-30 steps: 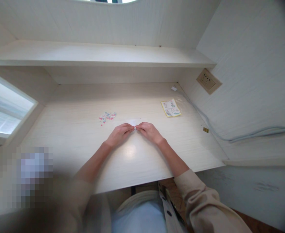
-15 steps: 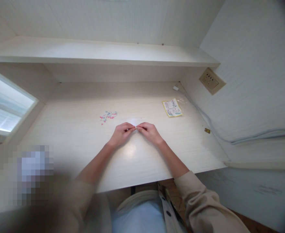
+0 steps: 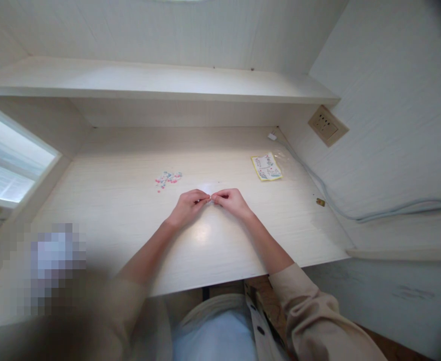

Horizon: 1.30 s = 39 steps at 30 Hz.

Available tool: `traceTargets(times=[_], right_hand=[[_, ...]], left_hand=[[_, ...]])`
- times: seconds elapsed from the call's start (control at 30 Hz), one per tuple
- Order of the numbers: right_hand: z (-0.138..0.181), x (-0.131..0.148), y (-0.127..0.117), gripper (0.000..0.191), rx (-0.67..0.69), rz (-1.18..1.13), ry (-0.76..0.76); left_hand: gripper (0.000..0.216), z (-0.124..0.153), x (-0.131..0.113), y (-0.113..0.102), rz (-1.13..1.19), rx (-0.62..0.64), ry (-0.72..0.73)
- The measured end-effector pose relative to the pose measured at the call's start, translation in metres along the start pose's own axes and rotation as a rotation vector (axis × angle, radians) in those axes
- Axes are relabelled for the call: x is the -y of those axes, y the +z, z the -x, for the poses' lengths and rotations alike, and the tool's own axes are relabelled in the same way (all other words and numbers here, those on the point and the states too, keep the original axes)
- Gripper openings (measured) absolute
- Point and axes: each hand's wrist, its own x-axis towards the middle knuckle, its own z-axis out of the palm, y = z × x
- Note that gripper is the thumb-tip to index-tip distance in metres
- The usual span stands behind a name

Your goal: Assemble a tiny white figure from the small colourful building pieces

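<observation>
Over the middle of the pale desk [image 3: 138, 220], my left hand [image 3: 189, 204] and my right hand [image 3: 232, 201] meet at their fingertips. Both are closed in a pinch. A tiny whitish piece shows between the fingertips, too small to name. Up and to the left of my left hand lies a loose scatter of small pink, white and blue pieces [image 3: 168, 178]. On the far side of my right hand, to the right, a printed paper sheet [image 3: 266, 167] with a yellow border lies flat.
A clear plastic wrapper [image 3: 285, 156] lies beside the sheet. A grey cable [image 3: 320, 183] with a white plug [image 3: 272, 136] runs along the right wall, below a socket [image 3: 328, 125]. Near it is a small brass-coloured piece [image 3: 320, 202]. A shelf [image 3: 160, 82] overhangs the back.
The fingers of my right hand have shifted very slightly against the pinched piece. My left hand stays in place, and the scattered pieces and sheet look the same.
</observation>
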Motion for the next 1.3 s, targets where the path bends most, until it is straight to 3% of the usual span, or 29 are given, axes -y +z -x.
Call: traceTargets(times=[0.2, 0.37, 0.83, 1.03, 1.17, 1.3], right_hand=[[-0.005, 0.007, -0.003, 0.022, 0.044, -0.123, 0.145], [-0.005, 0.008, -0.002, 0.022, 0.060, -0.145, 0.166], [-0.009, 0.007, -0.003, 0.022, -0.038, -0.128, 0.166], [-0.003, 0.007, -0.006, 0.035, -0.021, -0.055, -0.047], [0.006, 0.006, -0.008, 0.061, 0.054, 0.151, -0.248], [0.009, 0.006, -0.009, 0.049, 0.018, 0.360, -0.403]], left_hand=[[0.025, -0.002, 0.001, -0.003, -0.111, 0.075, 0.087], [0.027, -0.001, 0.002, -0.003, -0.149, 0.123, 0.119], [0.032, -0.006, 0.005, -0.009, 0.106, 0.121, -0.190], [0.038, -0.012, 0.000, -0.010, 0.387, 0.094, -0.359], [0.040, -0.015, -0.006, -0.014, 0.452, 0.103, -0.422], [0.038, -0.016, -0.006, -0.016, 0.449, 0.148, -0.388]])
